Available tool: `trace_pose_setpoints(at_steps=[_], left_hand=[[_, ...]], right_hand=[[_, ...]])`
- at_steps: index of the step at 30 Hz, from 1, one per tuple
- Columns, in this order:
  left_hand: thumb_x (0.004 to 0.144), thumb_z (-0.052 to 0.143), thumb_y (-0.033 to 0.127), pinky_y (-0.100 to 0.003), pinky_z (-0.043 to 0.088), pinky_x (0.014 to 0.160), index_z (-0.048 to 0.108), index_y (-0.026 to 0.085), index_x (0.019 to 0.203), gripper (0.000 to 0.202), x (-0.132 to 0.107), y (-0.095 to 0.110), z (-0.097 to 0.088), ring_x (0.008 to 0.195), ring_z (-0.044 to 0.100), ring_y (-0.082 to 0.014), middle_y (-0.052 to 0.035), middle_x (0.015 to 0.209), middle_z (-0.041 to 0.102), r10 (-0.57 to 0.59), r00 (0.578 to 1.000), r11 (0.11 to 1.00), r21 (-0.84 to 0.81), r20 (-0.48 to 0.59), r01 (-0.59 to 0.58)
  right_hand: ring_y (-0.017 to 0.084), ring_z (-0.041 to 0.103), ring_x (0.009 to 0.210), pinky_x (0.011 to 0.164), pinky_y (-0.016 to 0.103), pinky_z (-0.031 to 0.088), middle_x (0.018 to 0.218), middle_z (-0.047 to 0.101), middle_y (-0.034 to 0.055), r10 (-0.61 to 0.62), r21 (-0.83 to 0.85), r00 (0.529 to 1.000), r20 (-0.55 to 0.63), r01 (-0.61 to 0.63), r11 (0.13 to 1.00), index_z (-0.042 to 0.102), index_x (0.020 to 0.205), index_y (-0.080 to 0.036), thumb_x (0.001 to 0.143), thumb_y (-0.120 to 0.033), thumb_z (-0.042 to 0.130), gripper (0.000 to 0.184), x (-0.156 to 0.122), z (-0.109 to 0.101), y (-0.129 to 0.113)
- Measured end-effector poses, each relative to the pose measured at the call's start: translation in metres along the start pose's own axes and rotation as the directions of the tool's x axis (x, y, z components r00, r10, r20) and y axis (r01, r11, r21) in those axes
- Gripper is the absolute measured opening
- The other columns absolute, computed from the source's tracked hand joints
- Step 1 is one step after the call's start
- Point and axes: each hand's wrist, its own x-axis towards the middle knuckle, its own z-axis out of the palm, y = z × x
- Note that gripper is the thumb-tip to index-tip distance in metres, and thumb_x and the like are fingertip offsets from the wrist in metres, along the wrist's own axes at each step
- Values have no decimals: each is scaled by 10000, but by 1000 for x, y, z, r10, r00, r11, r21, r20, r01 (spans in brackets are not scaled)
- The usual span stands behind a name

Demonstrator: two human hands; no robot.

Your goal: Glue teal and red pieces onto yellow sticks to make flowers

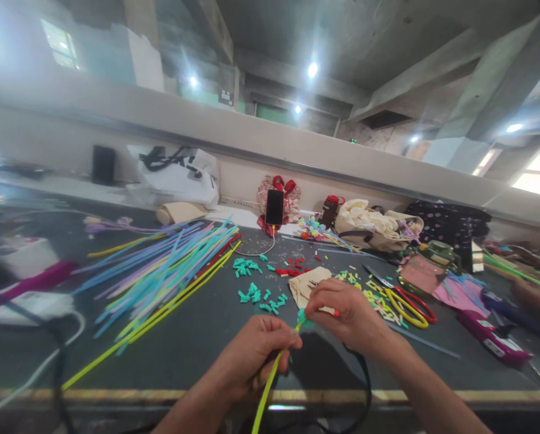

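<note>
My left hand [270, 346] is closed around a yellow-green pipe cleaner [266, 395], whose long end hangs toward the table's front edge. At its upper end is a small teal piece [302, 316], pinched in the fingers of my right hand [337, 304]. A thin tool with a metal tip and an orange part [335, 313] also shows at my right hand; its kind is not clear. Just behind that hand lies a beige cloth [302, 288]. Loose teal pieces [252, 293] are scattered ahead of my left hand, and yellow pieces [381, 299] lie right of my right hand.
A bundle of long coloured pipe cleaners [170, 271] covers the left of the dark table. Scissors with red and yellow handles [408, 307], a jar [426, 268] and a magenta glue gun [493, 340] are at right. A phone [274, 208] stands behind. Another person's hand [534, 298] shows far right.
</note>
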Motion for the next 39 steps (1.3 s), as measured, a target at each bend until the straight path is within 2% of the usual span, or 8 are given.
trace_pose_setpoints(at_steps=[8,19,30,35,39], left_hand=[[605,607,282,-124,119,219,574,122,573,167,0,0,1,170,267,-10,57,282,485,-22,1000,999,-24,-19,22],[621,603,273,-120,134,208,579,122,592,156,1,-2,-1,174,261,-10,62,289,484,-23,1000,998,-59,1,23],[589,635,331,-136,123,210,592,114,580,222,1,-3,-1,173,254,-10,62,281,465,3,1000,999,-38,-2,-3],[574,651,341,-141,111,215,597,105,592,243,2,-3,-2,172,251,-7,58,286,473,4,1000,999,-41,9,-3],[583,647,327,-133,131,212,590,107,577,226,1,-3,-2,173,269,-10,59,284,471,7,1000,999,-44,3,-7]], right_hand=[[123,522,725,671,248,388,732,598,11,-19,-44,1000,9,20,999,596,699,-183,756,-166,546,77,0,0,-1],[123,488,693,641,252,369,698,579,6,-72,-162,997,-12,70,984,580,689,-183,770,-163,519,103,-3,9,3],[138,474,675,632,280,360,660,567,23,-120,-345,991,55,132,929,556,657,-171,800,-153,464,171,-1,10,-2],[141,476,680,643,282,364,663,565,28,-167,-358,985,52,174,917,563,661,-179,799,-154,467,170,-1,10,-3],[142,472,683,642,288,361,684,572,32,-157,-376,984,85,177,909,567,681,-173,804,-146,455,169,0,8,-5]])
